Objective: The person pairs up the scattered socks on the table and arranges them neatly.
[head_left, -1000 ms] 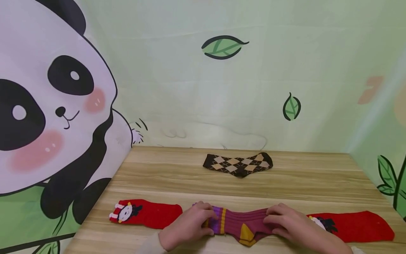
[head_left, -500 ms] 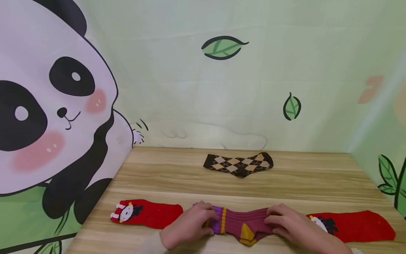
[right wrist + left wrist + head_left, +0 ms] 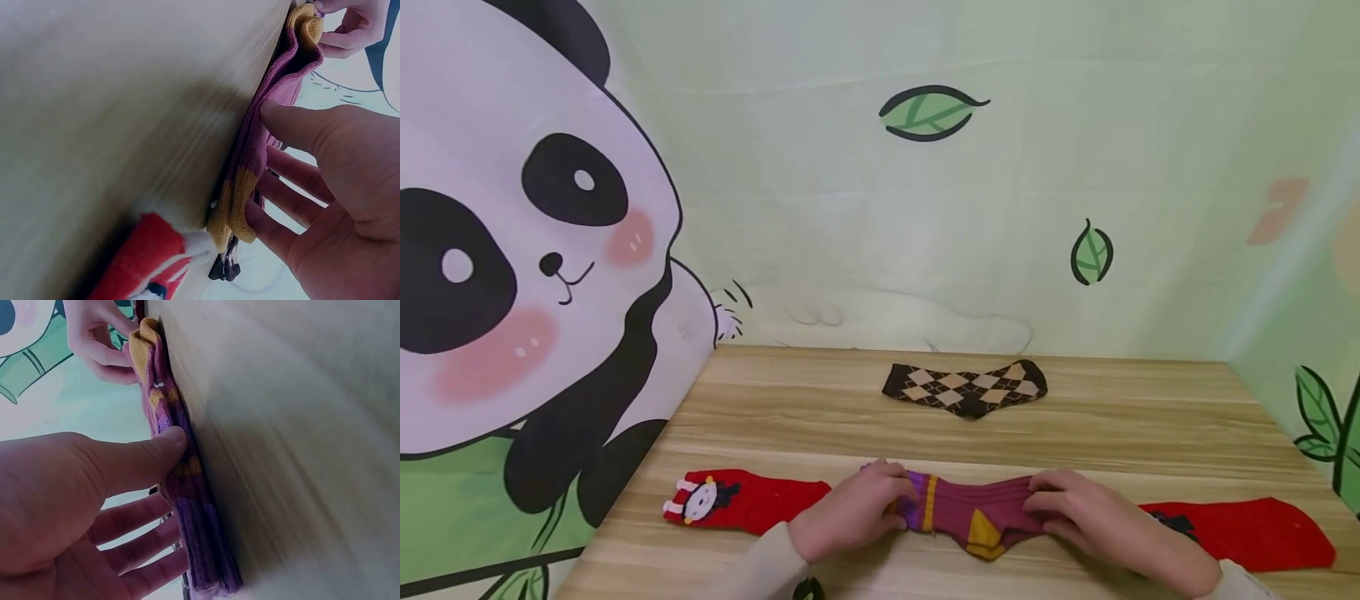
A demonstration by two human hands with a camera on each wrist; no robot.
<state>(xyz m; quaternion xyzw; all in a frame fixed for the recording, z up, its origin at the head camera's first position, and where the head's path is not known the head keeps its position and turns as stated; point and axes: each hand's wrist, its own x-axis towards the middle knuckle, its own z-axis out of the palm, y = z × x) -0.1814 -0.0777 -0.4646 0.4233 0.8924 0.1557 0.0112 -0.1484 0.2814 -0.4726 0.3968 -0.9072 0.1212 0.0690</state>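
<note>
Two layered purple socks point(image 3: 973, 504) lie between the left hand point(image 3: 859, 510) and the right hand point(image 3: 1101, 525); each, partly curled, pinches them between thumb and fingers. Their long axis goes hand to hand, cuffs left, toes right. Two red socks point(image 3: 1270, 535) flank the hands; one argyle sock point(image 3: 966, 388) lies ahead.

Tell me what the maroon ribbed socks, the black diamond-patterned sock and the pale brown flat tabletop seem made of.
Maroon ribbed socks: matte knitted yarn; stitches show close up, fibre unclear.
Black diamond-patterned sock: probably a finer knit, fairly matte; it lies flat, its stitches too small to see.
Pale brown flat tabletop: wood or printed laminate, low sheen, judging by streaked grain.
</note>
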